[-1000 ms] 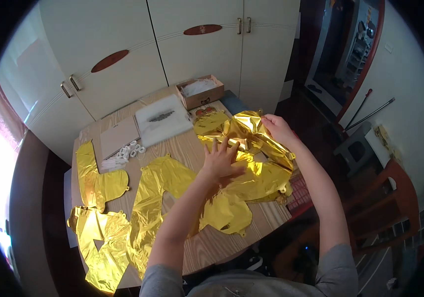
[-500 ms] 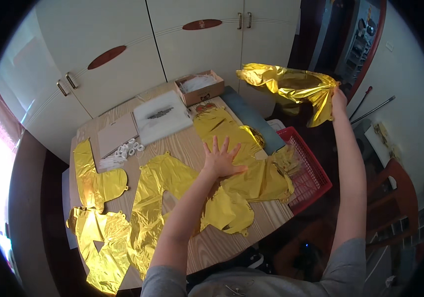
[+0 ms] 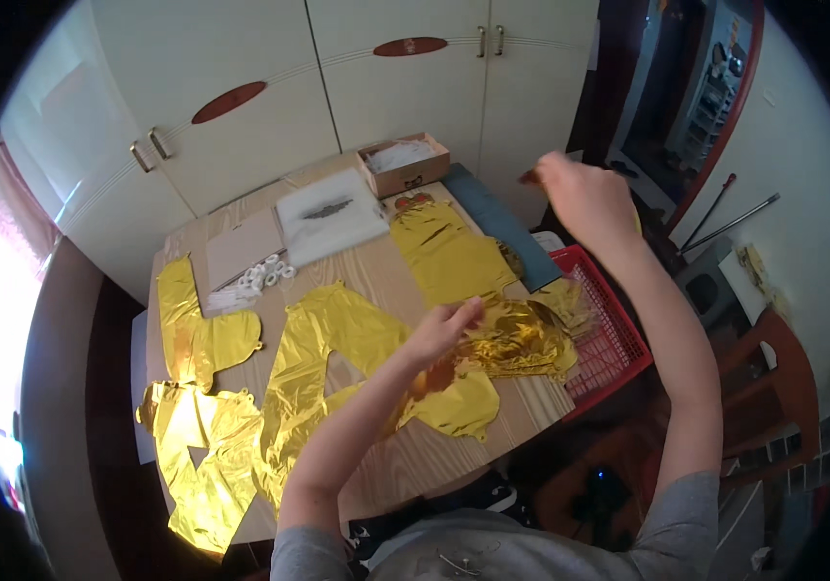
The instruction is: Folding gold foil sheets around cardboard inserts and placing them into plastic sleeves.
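Note:
My right hand [image 3: 589, 198] is raised at the right, fingers closed. A thin gold edge of a foil balloon [image 3: 638, 220] shows behind it; the rest is hidden by the hand. My left hand [image 3: 446, 332] is held low over the table, fingers curled together at the edge of a shiny, crumpled gold foil balloon [image 3: 523, 339]; whether it grips it is hard to see. Behind that lies a flat stack of gold foil balloons [image 3: 449, 254]. More flat balloons lie to the left: an angular one [image 3: 304, 339], a bent one [image 3: 185, 324] and one with a small opening [image 3: 204, 474].
On the wooden table [image 3: 376, 484] are white rings [image 3: 265, 276], a clear plastic packet [image 3: 333, 218], a pale card [image 3: 244, 247] and a cardboard box [image 3: 405, 167]. A red basket [image 3: 618, 334] stands at the table's right side, near a wooden chair [image 3: 773, 387].
My right hand has swung left and nearer, and the spread foil it held no longer shows. My left hand has curled from lying flat, and the foil beside it is now crumpled.

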The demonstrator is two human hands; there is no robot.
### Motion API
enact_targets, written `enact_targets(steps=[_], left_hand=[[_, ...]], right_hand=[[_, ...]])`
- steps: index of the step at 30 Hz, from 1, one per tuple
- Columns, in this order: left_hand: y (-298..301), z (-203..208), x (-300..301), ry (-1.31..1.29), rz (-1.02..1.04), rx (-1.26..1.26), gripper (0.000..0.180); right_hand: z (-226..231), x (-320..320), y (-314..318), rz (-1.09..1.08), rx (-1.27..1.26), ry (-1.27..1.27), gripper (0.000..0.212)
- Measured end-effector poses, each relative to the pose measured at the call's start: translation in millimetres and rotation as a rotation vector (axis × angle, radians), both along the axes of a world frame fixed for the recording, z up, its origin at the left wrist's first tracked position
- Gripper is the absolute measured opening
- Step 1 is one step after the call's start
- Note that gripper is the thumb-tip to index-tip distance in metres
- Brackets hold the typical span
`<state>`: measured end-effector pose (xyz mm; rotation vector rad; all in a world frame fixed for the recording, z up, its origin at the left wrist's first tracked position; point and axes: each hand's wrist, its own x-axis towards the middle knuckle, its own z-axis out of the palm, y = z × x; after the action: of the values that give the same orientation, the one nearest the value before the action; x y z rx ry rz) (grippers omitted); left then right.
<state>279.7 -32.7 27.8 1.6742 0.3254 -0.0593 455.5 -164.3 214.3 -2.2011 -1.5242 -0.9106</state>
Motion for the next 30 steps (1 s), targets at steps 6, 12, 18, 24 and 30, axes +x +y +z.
enact_targets(steps=[6,12,18,24,30], left_hand=[[-48.8,29.2,-43.0,-0.215,-0.194,-0.883,0.095],[-17.3,40.9,-74.4,-0.546,-0.142,-1.540,0.105],[28.2,41.6,-119.9,-0.445,0.441,-1.034,0.069],[59.4,-10.9,-164.2,-0.054,0.674,-0.460,0.076],[58.0,-11.6,-187.7,-0.275,0.725,0.263,0.077]], right_hand=[[9.5,-95.0,19.0,0.169,0.013,-0.401,0.006],[6.7,-177.8,-38.1,0.524,-0.001,-0.527,0.032],[-75.5,-199.3,-51.7,0.922,-0.209,-0.432,0.030],[-148.1,-236.2,-47.7,1.093,-0.192,-0.250,0.030],[-169.6,-261.2,-54.0,1.071,-0.225,-0.123,0.028]])
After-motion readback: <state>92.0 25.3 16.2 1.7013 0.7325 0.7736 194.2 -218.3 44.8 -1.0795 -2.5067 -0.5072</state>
